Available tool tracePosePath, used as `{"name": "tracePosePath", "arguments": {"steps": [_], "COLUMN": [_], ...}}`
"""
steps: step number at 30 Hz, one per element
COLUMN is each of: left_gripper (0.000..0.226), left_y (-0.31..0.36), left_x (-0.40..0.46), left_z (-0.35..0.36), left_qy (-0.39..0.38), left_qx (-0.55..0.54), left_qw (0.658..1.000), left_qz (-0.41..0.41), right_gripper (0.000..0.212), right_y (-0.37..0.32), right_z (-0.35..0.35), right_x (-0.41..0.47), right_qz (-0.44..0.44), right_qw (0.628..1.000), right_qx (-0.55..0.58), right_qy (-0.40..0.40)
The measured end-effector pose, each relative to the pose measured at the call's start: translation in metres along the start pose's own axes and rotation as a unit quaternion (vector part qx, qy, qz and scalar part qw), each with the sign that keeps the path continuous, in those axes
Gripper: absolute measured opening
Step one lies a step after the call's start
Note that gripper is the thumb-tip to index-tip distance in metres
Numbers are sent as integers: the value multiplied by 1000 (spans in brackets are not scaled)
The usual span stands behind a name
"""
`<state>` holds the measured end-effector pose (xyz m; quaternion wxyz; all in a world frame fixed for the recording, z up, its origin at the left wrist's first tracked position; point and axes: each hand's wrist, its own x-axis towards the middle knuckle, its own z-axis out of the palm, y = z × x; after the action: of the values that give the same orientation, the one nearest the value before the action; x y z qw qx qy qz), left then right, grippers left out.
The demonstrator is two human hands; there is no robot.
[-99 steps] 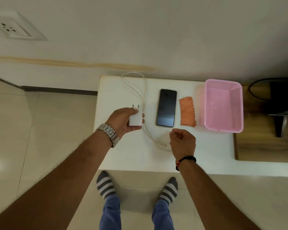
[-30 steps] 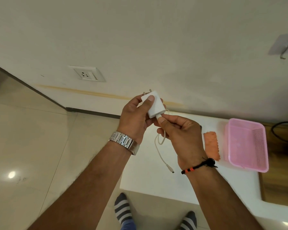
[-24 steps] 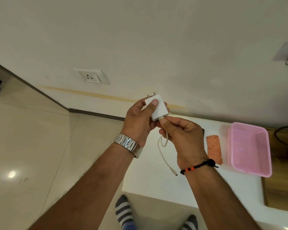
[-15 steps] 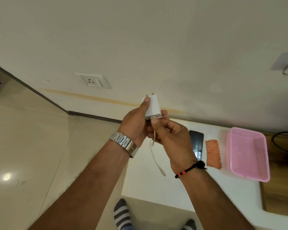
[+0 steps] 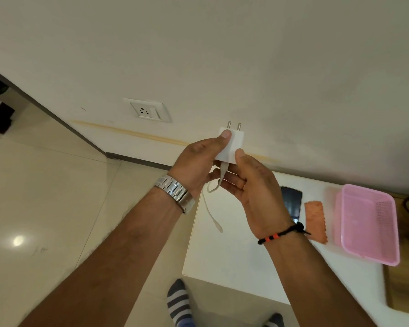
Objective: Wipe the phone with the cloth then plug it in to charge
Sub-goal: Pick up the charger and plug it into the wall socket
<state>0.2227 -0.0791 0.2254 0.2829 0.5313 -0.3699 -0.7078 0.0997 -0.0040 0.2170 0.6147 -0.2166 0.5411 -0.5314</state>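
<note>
Wall socket [image 5: 147, 112] is seen at the left, low on the wall, well apart from the charger. Left hand [image 5: 197, 159] is curled round a white charger plug [image 5: 230, 147], thumb pressed on its face, pins pointing up toward the wall. Right hand [image 5: 250, 182] pinches the plug's lower corner, its fingers [image 5: 229, 182] curled beneath. A white cable [image 5: 210, 208] hangs from the plug's base in a loose loop, its free end dangling over the left edge of the table [image 5: 234, 267]. The phone [image 5: 292, 204] lies flat near the table's back edge, partly hidden by the right wrist, with the orange cloth [image 5: 315, 220] just beside it and a pink basket [image 5: 368, 226] at the right. Judged from this, the dangling cable could be snagged on the table edge as the plug is carried to the socket, or the pins could be misaligned. The cable may also prove too short to reach the phone where it lies.
</note>
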Motion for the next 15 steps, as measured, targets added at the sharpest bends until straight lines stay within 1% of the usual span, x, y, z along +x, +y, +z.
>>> {"name": "tracePosePath", "arguments": {"steps": [3,7,9,11,13,15], "left_gripper": [51,76,83,76,69,60], "left_y": [1,-4,-16,-33,-51,-68], "left_x": [-2,-5,-5,-7,-11,-12], "left_z": [-2,-12,-16,-18,-21,-24], "left_qy": [-7,-25,-10,21,41,53], "left_qx": [-23,-107,-99,-61,-59,-62], "left_qw": [1000,993,993,997,997,997], "left_qz": [6,-51,-61,-41,-21,-2], "right_gripper": [28,29,30,31,29,23], "right_y": [-4,-8,-10,-11,-13,-14], "right_z": [8,15,19,24,30,37], "right_x": [5,10,14,22,30,39], "right_qz": [-7,-4,-1,5,8,9], "right_qw": [1000,1000,1000,1000,1000,1000], "right_qx": [-27,-22,-15,-14,-17,-26], "right_qy": [4,-7,-5,1,5,0]}}
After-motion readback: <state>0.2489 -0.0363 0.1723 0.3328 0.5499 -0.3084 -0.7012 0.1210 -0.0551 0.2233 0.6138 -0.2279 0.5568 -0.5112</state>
